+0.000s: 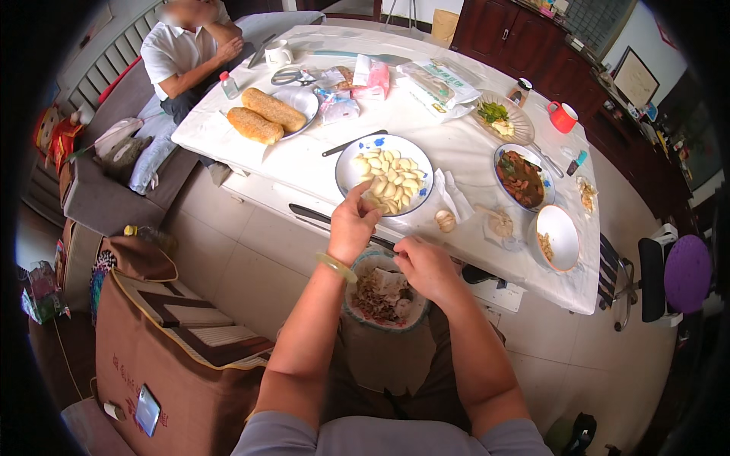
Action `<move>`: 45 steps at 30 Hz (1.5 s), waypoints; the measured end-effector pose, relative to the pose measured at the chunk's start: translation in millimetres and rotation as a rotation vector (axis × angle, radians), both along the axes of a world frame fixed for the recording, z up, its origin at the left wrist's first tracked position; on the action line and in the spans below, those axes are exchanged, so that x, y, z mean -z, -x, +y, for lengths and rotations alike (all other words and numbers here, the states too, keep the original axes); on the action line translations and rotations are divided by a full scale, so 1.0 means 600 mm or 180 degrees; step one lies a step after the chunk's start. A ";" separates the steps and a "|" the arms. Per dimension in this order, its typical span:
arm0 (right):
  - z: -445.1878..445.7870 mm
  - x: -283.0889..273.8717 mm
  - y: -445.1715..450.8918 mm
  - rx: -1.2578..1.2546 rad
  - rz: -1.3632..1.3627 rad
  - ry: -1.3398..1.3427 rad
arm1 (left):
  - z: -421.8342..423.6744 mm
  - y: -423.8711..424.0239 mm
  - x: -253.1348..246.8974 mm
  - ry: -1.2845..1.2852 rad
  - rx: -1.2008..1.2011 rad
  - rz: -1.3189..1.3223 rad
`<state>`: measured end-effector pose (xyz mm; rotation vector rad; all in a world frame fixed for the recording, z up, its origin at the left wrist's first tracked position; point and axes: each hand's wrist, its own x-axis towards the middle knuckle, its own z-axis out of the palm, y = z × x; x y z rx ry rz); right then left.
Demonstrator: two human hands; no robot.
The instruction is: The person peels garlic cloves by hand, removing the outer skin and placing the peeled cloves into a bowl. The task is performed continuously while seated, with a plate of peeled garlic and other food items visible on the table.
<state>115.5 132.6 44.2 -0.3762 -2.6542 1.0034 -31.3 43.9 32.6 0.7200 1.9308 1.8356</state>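
Note:
A white plate with blue flowers (344,165) near the table edge holds many peeled garlic cloves (393,176). My left hand (352,219) is at the plate's near rim, index finger stretched over the cloves, thumb bent in; whether a clove is between its fingers cannot be told. My right hand (425,265) grips a black-handled knife (311,213), which points left and passes below my left hand along the table's edge. Beneath the hands stands a lined bin (388,296) with peelings and paper. A garlic bulb (445,220) lies right of the plate.
The white-covered table (308,176) also bears a plate with two long breads (274,109), scissors (286,76), a black knife (355,142), a dish of stewed food (520,178), a white bowl (564,239) and a red mug (563,118). Another person (188,62) sits at the far left.

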 end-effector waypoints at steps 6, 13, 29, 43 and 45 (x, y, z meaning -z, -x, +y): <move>0.025 0.012 0.006 0.0573 0.0381 -0.0171 | -0.032 -0.033 0.009 -0.0431 0.0091 -0.0434; 0.074 0.017 0.002 0.1622 0.0224 -0.0981 | -0.059 -0.077 0.040 -0.0590 0.0329 -0.0963; 0.107 0.062 0.012 0.1991 0.0066 -0.0512 | -0.047 -0.071 0.080 -0.0408 0.0609 -0.0952; 0.028 0.041 0.021 0.0860 0.0066 0.1380 | -0.045 -0.078 0.049 -0.0651 0.1353 -0.1467; 0.018 0.043 0.023 0.0667 0.0145 0.1520 | -0.044 -0.075 0.057 -0.0700 0.1401 -0.1448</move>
